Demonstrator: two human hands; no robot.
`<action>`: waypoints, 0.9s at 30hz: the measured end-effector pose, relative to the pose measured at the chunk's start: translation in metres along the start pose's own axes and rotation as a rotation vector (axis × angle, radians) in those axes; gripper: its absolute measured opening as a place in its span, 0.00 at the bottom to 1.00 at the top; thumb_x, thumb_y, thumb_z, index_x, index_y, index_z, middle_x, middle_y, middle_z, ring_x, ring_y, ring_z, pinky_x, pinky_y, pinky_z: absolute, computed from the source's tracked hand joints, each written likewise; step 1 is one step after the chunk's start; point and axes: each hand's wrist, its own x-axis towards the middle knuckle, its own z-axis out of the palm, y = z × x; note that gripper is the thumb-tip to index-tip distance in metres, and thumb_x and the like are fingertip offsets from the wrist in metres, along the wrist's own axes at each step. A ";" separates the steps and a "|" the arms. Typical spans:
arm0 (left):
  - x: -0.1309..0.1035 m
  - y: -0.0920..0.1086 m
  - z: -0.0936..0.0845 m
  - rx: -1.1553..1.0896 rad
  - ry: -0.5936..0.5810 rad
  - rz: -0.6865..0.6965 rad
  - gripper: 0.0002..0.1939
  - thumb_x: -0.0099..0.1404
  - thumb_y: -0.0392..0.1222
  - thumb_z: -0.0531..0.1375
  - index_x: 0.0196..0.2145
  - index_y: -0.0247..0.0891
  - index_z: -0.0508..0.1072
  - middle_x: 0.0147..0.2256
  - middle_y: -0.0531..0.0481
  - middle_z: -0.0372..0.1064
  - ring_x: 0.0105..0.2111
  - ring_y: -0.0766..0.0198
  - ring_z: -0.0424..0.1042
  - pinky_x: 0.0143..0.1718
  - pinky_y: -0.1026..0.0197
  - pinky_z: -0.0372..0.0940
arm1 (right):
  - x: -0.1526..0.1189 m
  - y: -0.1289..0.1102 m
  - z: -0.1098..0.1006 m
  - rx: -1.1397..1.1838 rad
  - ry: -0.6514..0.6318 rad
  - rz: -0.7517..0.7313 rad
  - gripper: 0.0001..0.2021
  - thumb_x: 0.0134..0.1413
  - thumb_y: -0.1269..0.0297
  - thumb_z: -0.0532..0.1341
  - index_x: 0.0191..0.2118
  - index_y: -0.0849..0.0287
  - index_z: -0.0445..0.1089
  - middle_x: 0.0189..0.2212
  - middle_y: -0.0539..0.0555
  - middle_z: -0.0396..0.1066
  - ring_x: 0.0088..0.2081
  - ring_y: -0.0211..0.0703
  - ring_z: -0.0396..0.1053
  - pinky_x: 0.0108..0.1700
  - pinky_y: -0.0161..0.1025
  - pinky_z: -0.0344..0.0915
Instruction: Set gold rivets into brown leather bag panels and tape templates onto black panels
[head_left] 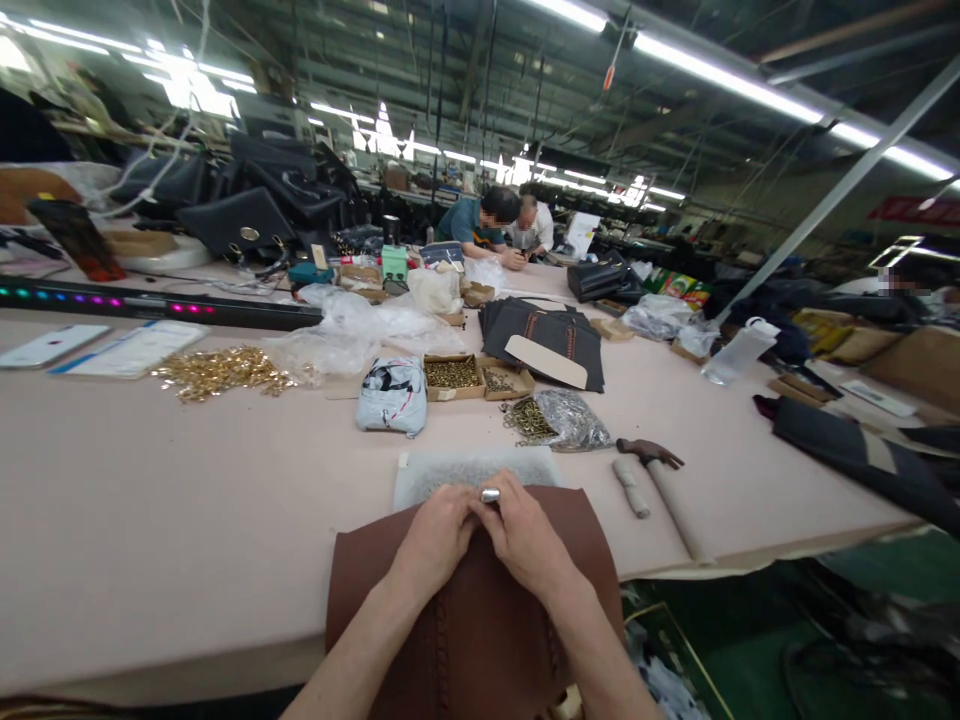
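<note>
A brown leather panel with braided lacing lines lies across the table's front edge before me. At its far edge my left hand and my right hand meet, fingers pinched closed on the leather. A shiny silver ring-like piece shows at the right hand's fingers. Whether anything small sits between the fingertips is hidden. Partly under the panel's far edge is a pale, worn slab. To the right lie a hammer and a short grey roll.
Beyond the slab are small boxes of brass hardware, a bag of metal rings, a white packet and stacked black panels. Gold pieces are heaped at left. A bottle stands right. Two people lean over the far end.
</note>
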 end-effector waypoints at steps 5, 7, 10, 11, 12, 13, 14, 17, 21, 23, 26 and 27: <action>0.002 -0.006 0.000 0.050 -0.003 0.059 0.11 0.75 0.45 0.57 0.39 0.41 0.79 0.41 0.45 0.78 0.43 0.53 0.73 0.49 0.51 0.66 | -0.004 0.063 -0.083 -0.078 0.353 0.179 0.12 0.67 0.55 0.62 0.50 0.54 0.73 0.45 0.58 0.73 0.44 0.51 0.71 0.50 0.47 0.68; 0.003 -0.005 -0.001 0.078 -0.013 0.054 0.12 0.75 0.45 0.57 0.38 0.40 0.78 0.41 0.45 0.77 0.43 0.53 0.72 0.49 0.50 0.66 | -0.014 0.110 -0.130 -0.458 0.467 0.439 0.17 0.66 0.54 0.61 0.52 0.60 0.73 0.50 0.65 0.71 0.49 0.56 0.70 0.54 0.51 0.66; 0.003 -0.003 0.000 0.103 -0.038 0.024 0.12 0.76 0.45 0.56 0.38 0.39 0.78 0.41 0.44 0.77 0.42 0.52 0.71 0.48 0.50 0.65 | -0.040 0.172 -0.184 -0.818 0.246 0.952 0.26 0.64 0.51 0.61 0.57 0.70 0.71 0.57 0.80 0.66 0.56 0.70 0.69 0.54 0.58 0.64; 0.003 -0.003 0.001 0.100 -0.040 0.017 0.12 0.75 0.45 0.57 0.38 0.39 0.78 0.41 0.43 0.77 0.43 0.51 0.71 0.48 0.49 0.65 | -0.049 0.186 -0.195 -0.828 0.173 1.031 0.26 0.64 0.52 0.61 0.56 0.72 0.71 0.56 0.83 0.65 0.55 0.72 0.70 0.53 0.59 0.64; 0.003 -0.002 0.001 0.093 -0.038 0.013 0.12 0.75 0.45 0.57 0.39 0.39 0.78 0.42 0.43 0.78 0.43 0.51 0.71 0.49 0.49 0.65 | -0.057 0.196 -0.202 -0.807 0.117 1.065 0.25 0.64 0.52 0.60 0.54 0.72 0.72 0.56 0.84 0.67 0.53 0.72 0.71 0.52 0.59 0.64; 0.003 -0.002 0.001 0.085 -0.035 0.011 0.12 0.75 0.45 0.57 0.40 0.39 0.78 0.42 0.43 0.78 0.44 0.51 0.71 0.49 0.49 0.65 | -0.063 0.203 -0.207 -0.777 0.079 1.063 0.23 0.65 0.54 0.59 0.53 0.72 0.73 0.54 0.83 0.69 0.52 0.70 0.72 0.52 0.57 0.64; 0.003 -0.002 0.001 0.077 -0.030 0.012 0.11 0.75 0.46 0.57 0.40 0.39 0.78 0.43 0.43 0.78 0.44 0.51 0.72 0.50 0.49 0.66 | -0.067 0.207 -0.209 -0.755 0.040 1.048 0.21 0.66 0.56 0.59 0.52 0.71 0.74 0.53 0.80 0.71 0.51 0.66 0.73 0.52 0.54 0.64; 0.004 -0.003 0.000 0.059 -0.017 0.027 0.11 0.75 0.45 0.58 0.40 0.40 0.79 0.43 0.44 0.78 0.45 0.50 0.73 0.51 0.49 0.66 | -0.068 0.209 -0.211 -0.711 -0.022 0.975 0.17 0.65 0.60 0.59 0.50 0.68 0.75 0.48 0.73 0.76 0.50 0.60 0.75 0.51 0.47 0.64; 0.003 -0.005 0.001 0.074 -0.012 0.032 0.11 0.75 0.45 0.58 0.39 0.40 0.79 0.43 0.44 0.79 0.44 0.51 0.73 0.49 0.50 0.67 | -0.060 0.178 -0.203 -0.662 0.089 0.871 0.19 0.63 0.58 0.60 0.53 0.66 0.72 0.48 0.71 0.76 0.45 0.56 0.76 0.46 0.44 0.65; 0.003 -0.005 0.001 0.090 0.000 0.041 0.11 0.75 0.44 0.58 0.39 0.40 0.78 0.42 0.45 0.79 0.44 0.52 0.73 0.48 0.50 0.67 | -0.056 0.138 -0.193 -0.459 0.202 0.774 0.21 0.64 0.55 0.60 0.56 0.64 0.67 0.41 0.63 0.77 0.34 0.49 0.75 0.38 0.42 0.66; 0.004 -0.005 0.002 0.119 0.019 0.059 0.11 0.75 0.42 0.58 0.35 0.39 0.77 0.40 0.46 0.79 0.43 0.53 0.74 0.48 0.52 0.68 | -0.043 0.057 -0.177 -0.049 0.018 0.616 0.20 0.68 0.49 0.55 0.54 0.60 0.65 0.24 0.48 0.70 0.21 0.41 0.64 0.26 0.37 0.62; 0.004 -0.004 0.002 0.130 0.020 0.063 0.12 0.75 0.41 0.58 0.34 0.39 0.77 0.39 0.47 0.78 0.42 0.53 0.74 0.47 0.52 0.68 | -0.037 0.029 -0.173 -0.038 -0.067 0.549 0.18 0.69 0.51 0.55 0.53 0.59 0.66 0.24 0.47 0.69 0.21 0.40 0.65 0.26 0.36 0.61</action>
